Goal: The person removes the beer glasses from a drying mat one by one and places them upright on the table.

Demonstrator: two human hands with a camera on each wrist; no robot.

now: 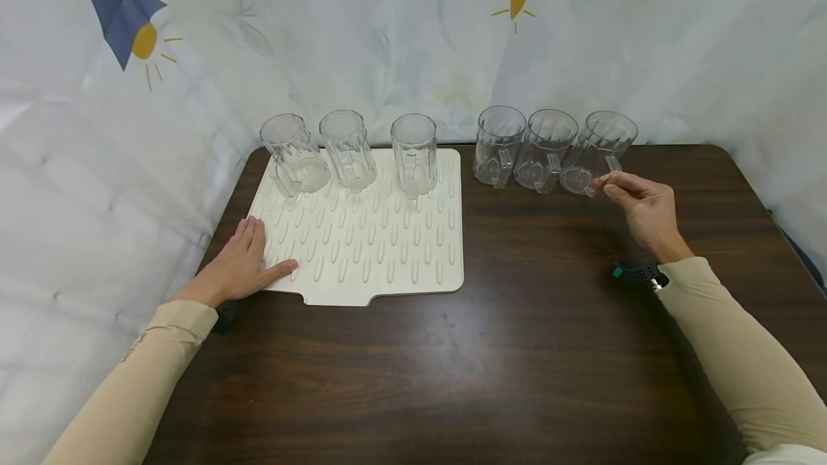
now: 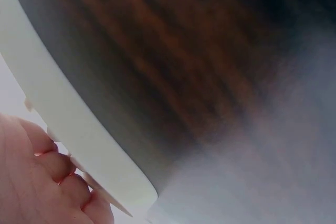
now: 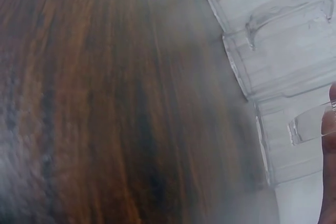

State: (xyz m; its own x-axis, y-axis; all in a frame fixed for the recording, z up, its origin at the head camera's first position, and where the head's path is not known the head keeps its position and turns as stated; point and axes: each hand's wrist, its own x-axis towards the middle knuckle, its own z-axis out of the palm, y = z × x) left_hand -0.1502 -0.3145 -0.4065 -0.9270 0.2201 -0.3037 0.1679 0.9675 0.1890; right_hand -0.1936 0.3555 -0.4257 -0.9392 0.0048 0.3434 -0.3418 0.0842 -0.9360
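My right hand (image 1: 642, 210) pinches the handle of the rightmost clear glass mug (image 1: 601, 146), which stands upright on the table. Fingertips at that handle also show at the edge of the right wrist view, beside the mug's ribbed side (image 3: 294, 161). Two similar mugs, a middle one (image 1: 548, 149) and a left one (image 1: 499, 146), stand close by it. On the left, my left hand (image 1: 239, 264) rests with straight fingers on the left edge of a white ridged draining board (image 1: 413, 285), its thumb spread over the top. The left wrist view shows the board's thick rim (image 2: 79, 114) beside the fingers.
Three more glass mugs stand along the board's back: a left one (image 1: 297, 156), a middle one (image 1: 349, 153) and a right one (image 1: 414, 156). Behind the dark wooden table (image 1: 517, 350) hangs a white printed sheet (image 1: 388, 41).
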